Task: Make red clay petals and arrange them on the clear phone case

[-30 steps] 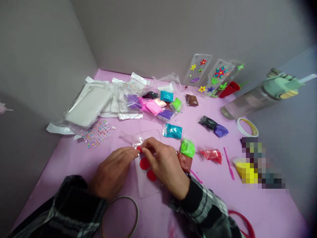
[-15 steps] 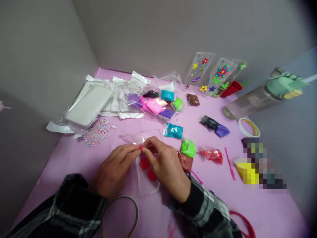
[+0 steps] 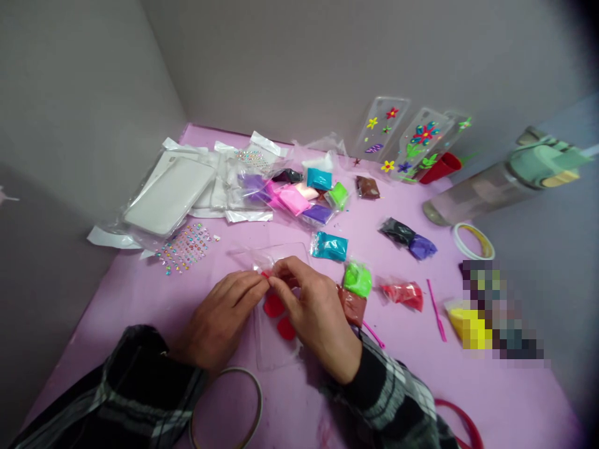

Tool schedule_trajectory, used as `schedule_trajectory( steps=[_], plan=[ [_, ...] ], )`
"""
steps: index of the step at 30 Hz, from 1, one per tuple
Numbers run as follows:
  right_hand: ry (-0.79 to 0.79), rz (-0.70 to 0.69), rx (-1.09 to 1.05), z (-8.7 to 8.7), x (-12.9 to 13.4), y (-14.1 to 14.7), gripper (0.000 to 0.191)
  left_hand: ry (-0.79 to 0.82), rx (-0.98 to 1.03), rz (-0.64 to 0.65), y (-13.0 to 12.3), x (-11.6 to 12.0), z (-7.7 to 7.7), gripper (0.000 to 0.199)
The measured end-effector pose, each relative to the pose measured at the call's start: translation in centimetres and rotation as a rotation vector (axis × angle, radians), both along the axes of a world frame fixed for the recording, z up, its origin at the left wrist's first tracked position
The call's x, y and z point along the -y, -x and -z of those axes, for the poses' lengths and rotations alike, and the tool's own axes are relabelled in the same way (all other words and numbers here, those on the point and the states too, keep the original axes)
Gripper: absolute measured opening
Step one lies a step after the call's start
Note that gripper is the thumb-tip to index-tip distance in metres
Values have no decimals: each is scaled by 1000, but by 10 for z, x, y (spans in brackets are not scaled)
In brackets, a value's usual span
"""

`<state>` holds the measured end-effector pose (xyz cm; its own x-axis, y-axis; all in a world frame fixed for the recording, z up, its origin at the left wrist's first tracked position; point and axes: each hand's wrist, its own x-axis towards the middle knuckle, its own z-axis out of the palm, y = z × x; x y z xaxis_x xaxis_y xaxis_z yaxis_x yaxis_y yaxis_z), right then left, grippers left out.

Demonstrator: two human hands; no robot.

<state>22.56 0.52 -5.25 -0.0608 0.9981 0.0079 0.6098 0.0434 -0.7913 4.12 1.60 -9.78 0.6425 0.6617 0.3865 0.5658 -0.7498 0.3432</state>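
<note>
My left hand [image 3: 219,321] and my right hand [image 3: 318,318] meet fingertip to fingertip over a clear phone case [image 3: 269,355] lying flat on the pink table [image 3: 140,299]. Between the fingertips sits a small bit of red clay [image 3: 265,274], pinched from both sides. Two flat red clay petals [image 3: 279,317] lie on the case just below the fingers. A clear plastic bag [image 3: 248,257] lies right behind my hands. Brown clay [image 3: 352,304] and green clay [image 3: 358,279] packets sit beside my right wrist.
Several coloured clay packets [image 3: 299,198] lie mid-table, white cases in bags [image 3: 168,196] and a gem sticker sheet [image 3: 185,248] at left. Decorated cases [image 3: 402,134] lean on the back wall. A water bottle [image 3: 505,178], tape roll [image 3: 473,240], pink tool [image 3: 436,308] are right; a hoop [image 3: 229,408] lies near.
Both hands keep pinching the red bit in almost the same spot; the view has shifted slightly, nothing else moved.
</note>
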Motion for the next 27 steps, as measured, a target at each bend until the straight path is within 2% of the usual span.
schedule_trajectory(
  steps=[6,12,20,24,27],
  plan=[
    [-23,-8,0,0,-1,-1,4,29,7,-3,0,0,6,33],
    [9,35,-94,-2,-1,-1,5,47,7,2,1,1,12,35],
    [20,169,-286,-3,-3,-2,5,135,7,20,2,1,10,37],
    [-105,254,-330,-11,-6,-7,6,202,85,-81,1,1,5,35],
    [-222,335,-354,-18,-5,-14,4,345,184,-159,0,-1,-5,27]
  ],
)
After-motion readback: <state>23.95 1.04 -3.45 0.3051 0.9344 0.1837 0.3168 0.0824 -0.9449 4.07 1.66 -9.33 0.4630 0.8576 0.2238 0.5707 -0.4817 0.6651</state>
